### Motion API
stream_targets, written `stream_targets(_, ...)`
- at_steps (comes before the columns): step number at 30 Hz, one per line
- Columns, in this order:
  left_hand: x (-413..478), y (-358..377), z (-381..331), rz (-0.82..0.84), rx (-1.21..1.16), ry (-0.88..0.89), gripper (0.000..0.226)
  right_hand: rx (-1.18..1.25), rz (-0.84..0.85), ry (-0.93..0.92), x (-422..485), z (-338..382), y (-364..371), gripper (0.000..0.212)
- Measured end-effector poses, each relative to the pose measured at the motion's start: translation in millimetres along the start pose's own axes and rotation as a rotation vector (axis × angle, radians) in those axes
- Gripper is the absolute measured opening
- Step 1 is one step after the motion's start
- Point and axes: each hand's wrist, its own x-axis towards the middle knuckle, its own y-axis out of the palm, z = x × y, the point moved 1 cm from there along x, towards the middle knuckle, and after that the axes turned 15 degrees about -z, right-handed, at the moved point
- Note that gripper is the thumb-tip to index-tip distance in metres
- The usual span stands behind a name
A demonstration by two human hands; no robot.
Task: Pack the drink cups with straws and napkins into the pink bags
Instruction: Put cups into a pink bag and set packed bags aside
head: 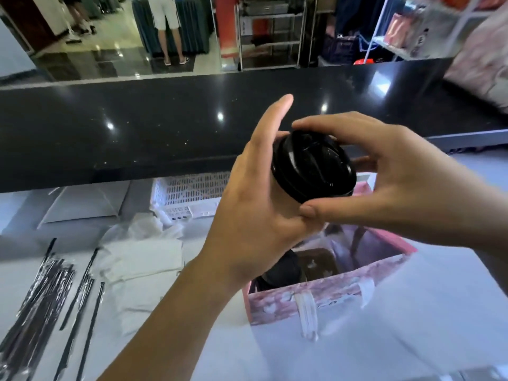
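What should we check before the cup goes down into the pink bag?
1. Left hand grips the cup: ok.
2. Lid seated fully: cannot tell; right hand pinches its rim.
3. Pink bag open underneath: ok.
4. Room beside the other cup in the bag: ok.
5. Straws and napkins ready on the left: ok.

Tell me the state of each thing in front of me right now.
Pink bag: open, upright.
Packed cup: standing inside the bag.
Held cup: lidded, above the bag.
Left hand: grips the held cup's side.
Right hand: pinches its top edge.
Straws: wrapped, lying loose.
Napkins: piled beside the straws.
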Motion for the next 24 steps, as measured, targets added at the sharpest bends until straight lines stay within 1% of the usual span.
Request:
stream_targets(3,3,13,2,0.130,-0.025,-0.040,0.115,-0.042,0.013,0.043,-4,-7,-17,0.076)
stream_targets(5,5,13,8,0.229,0.037,-0.047,0.111,-0.079,-0.003,0.080,-8,-15,-27,0.073)
stream_targets(6,5,11,14,0.277,0.126,-0.024,0.104,-0.113,-0.008,0.094,-11,-19,-31,0.073)
stream_targets(8,2,2,26,0.356,0.382,0.036,0.084,-0.175,-0.011,0.121,-19,-25,-38,0.073)
stream_targets(9,-2,-3,32,0.394,0.494,0.049,0.078,-0.201,-0.006,0.136,-23,-28,-40,0.071)
stream_targets(10,-7,-8,37,0.435,0.573,0.045,0.077,-0.224,0.006,0.155,-27,-29,-40,0.070)
stream_targets(12,-18,-12,43,0.526,0.631,-0.001,0.089,-0.266,0.041,0.197,-33,-32,-35,0.069)
stream_targets(14,-27,-12,48,0.612,0.612,-0.050,0.103,-0.333,0.091,0.219,-37,-34,-25,0.070)
stream_targets(16,-33,-10,54,0.671,0.594,-0.057,0.115,-0.442,0.162,0.198,-39,-35,-12,0.070)
stream_targets(18,-37,-7,56,0.685,0.589,-0.036,0.122,-0.527,0.243,0.176,-39,-38,3,0.072)
stream_targets(20,-40,-5,56,0.681,0.569,-0.059,0.126,-0.608,0.325,0.143,-38,-45,18,0.073)
stream_targets(24,-42,-5,57,0.678,0.557,-0.076,0.133,-0.783,0.451,0.077,-40,-67,46,0.069)
